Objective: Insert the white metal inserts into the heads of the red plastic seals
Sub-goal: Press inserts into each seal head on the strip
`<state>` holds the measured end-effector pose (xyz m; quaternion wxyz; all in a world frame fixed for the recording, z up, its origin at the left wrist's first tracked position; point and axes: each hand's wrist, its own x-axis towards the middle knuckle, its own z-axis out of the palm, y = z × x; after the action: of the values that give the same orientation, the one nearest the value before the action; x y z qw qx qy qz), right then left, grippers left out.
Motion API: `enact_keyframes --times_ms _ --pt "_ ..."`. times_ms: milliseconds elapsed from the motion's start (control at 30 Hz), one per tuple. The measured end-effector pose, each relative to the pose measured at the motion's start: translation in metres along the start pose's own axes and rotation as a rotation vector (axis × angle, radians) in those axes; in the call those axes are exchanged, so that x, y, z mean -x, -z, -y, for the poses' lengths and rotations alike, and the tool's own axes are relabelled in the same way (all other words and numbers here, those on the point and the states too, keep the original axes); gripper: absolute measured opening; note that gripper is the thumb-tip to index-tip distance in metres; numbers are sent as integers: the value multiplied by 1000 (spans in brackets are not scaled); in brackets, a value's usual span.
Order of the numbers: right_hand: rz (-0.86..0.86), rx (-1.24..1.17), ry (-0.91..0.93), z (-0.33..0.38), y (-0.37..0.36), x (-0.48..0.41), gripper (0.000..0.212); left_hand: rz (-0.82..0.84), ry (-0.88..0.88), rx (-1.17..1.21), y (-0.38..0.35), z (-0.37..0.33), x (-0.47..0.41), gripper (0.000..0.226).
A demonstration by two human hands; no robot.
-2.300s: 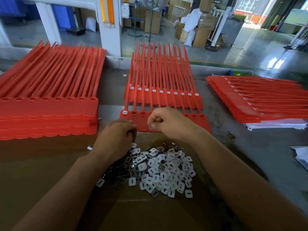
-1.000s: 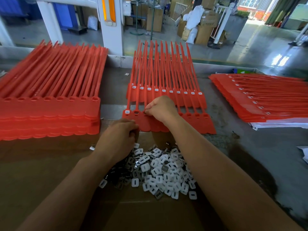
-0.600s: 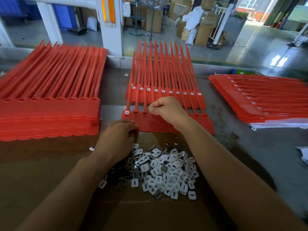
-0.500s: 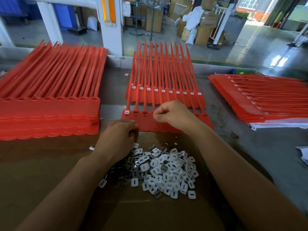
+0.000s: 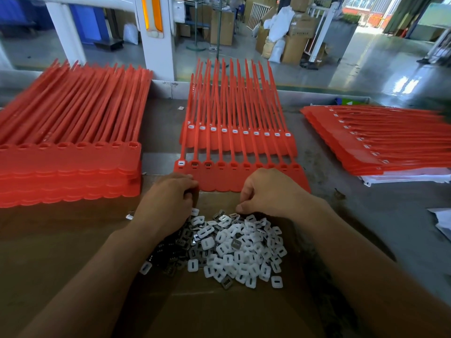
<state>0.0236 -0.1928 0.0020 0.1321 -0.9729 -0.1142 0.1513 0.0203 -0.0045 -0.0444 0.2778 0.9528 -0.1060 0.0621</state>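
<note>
Between our wrists on the cardboard (image 5: 219,313) lie the white inserts (image 5: 234,250), just short of the red seals (image 5: 219,178): light, stiff, likely slippery, best pinched by their edges. Our left hand (image 5: 166,203) and right hand (image 5: 271,193) curl; what they hold we cannot tell

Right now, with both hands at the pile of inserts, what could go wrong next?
1. The pile of inserts shows white faces and grey metal faces mixed, so the right hand may pick one the wrong way up.
2. The pile is loose; the left hand at its edge could sweep pieces away, as one stray insert beside it suggests.
</note>
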Motion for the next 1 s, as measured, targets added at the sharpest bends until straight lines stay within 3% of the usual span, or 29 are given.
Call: enact_keyframes --times_ms 200,267,367,600,1000 --pt "51 57 27 7 -2 0 7 3 5 -15 0 0 0 38" --pt "53 19 44 5 -2 -1 14 4 4 -15 0 0 0 38" --pt "-17 -138 64 3 1 -3 26 7 2 -16 0 0 0 38" --pt "-295 -425 53 -3 4 -40 15 3 -9 0 1 -1 0 37" --pt "-382 -382 -52 4 -15 -79 19 -9 -27 -5 1 0 0 37"
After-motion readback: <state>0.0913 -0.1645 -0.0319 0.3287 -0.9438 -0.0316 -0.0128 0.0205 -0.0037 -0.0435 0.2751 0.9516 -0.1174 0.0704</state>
